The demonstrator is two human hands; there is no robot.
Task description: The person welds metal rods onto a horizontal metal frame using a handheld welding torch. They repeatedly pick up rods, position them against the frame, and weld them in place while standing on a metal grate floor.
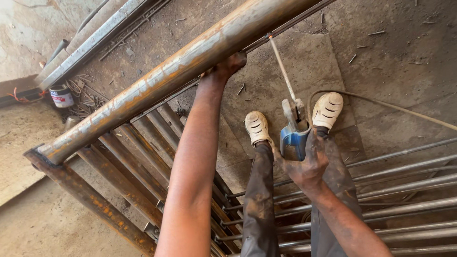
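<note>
Welding step: left hand (pixel 227 64) grips rusty pipe (pixel 157 81) at centre frame; right hand (pixel 304 162) clenches blue holder (pixel 293 138), rod (pixel 282 69) tip touching pipe. Next move likely needs a steady rod.

Bright, warm daylight throughout, strongest at the washed-out upper left corner. Soft shadows only, pooled under the rusty pipe (pixel 166 78) and between the bars; mild sheen along its top. Sharp overall, slightly wide-angle stretched toward the edges.

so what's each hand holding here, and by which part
The left hand grips the long rusty steel pipe from underneath, partway along it. The right hand holds the blue welding electrode holder by its handle.
</note>
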